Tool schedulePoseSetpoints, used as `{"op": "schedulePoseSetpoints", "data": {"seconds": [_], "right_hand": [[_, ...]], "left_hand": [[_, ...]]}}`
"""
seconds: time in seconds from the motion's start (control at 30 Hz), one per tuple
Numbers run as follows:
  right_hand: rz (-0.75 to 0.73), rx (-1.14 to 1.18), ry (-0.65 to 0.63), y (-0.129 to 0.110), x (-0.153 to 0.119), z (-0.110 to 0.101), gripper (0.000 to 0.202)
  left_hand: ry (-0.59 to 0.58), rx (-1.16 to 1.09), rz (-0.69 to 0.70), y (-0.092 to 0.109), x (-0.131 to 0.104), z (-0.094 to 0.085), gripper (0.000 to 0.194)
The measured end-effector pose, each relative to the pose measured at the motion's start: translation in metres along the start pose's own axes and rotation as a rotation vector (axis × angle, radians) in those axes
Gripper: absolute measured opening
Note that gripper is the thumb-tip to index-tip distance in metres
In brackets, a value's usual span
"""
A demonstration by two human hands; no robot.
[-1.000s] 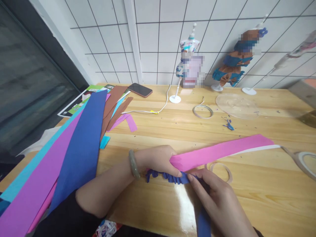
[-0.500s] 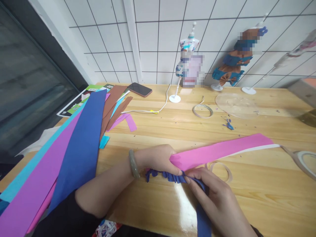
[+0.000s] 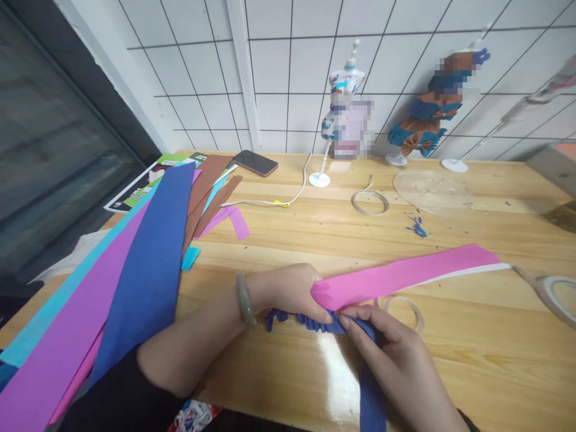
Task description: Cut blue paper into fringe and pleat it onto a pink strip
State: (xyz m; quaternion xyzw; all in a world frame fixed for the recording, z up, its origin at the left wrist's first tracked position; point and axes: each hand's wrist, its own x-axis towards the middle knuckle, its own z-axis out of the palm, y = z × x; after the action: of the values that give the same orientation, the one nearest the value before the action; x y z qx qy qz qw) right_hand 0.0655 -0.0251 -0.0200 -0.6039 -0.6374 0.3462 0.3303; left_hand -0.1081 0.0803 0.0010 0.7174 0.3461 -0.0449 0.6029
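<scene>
I can see two hands at work at the near middle of the table. The left hand (image 3: pixel 292 291), one jade-coloured bracelet (image 3: pixel 245 299) at its wrist, has its thumb pressed down on one ruffled blue strip (image 3: pixel 315 323), gathered against one pink strip (image 3: pixel 405 275). The right hand (image 3: pixel 391 348) has thumb and forefinger pinched together on the same ruffled piece, just beside the left thumb; its loose tail drops towards the near edge. The pink strip runs off to the right, a white band along its near edge.

I count three rings: one large tape roll (image 3: pixel 564 295) at the right, one pale ring (image 3: pixel 419 318) just beyond the right hand, and one thin ring (image 3: pixel 370 212) farther off. Three little stands line the far side: a patterned dress form (image 3: pixel 344 84), a blue-and-brown dressed form (image 3: pixel 423 117), and a third stand (image 3: pixel 454 165) at the right. There's one phone (image 3: pixel 255 163) and one white cable (image 3: pixel 300 195). At the left lie long blue (image 3: pixel 153 258), purple (image 3: pixel 76 336) and light-blue (image 3: pixel 54 318) sheets, with brown strips (image 3: pixel 209 186) beyond.

The table (image 3: pixel 490 336) is pale, shiny wood, dotted with scraps. White tiles with dark lines cover the wall (image 3: pixel 310 66); a dark panel (image 3: pixel 45 120) stands at the left.
</scene>
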Motion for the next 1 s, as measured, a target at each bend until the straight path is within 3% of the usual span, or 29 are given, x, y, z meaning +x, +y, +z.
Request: {"op": "schedulePoseSetpoints", "data": {"seconds": [0.37, 0.57, 0.8, 1.0], "right_hand": [[0.060, -0.036, -0.072, -0.0005, -0.0010, -0.0044, 0.024], [0.002, -0.142, -0.065, -0.0021, 0.0005, -0.0026, 0.019], [-0.016, -0.081, -0.052, -0.0024, -0.0014, -0.0033, 0.016], [-0.165, -0.081, -0.040, -0.0045, -0.0032, -0.0028, 0.016]], "left_hand": [[-0.008, -0.024, 0.011, 0.0013, -0.0015, -0.0007, 0.024], [-0.031, -0.014, 0.001, 0.0004, -0.0006, -0.0010, 0.028], [0.013, 0.006, 0.025, 0.0016, -0.0009, -0.0005, 0.020], [0.041, 0.051, 0.061, 0.0031, -0.0015, -0.0002, 0.018]]}}
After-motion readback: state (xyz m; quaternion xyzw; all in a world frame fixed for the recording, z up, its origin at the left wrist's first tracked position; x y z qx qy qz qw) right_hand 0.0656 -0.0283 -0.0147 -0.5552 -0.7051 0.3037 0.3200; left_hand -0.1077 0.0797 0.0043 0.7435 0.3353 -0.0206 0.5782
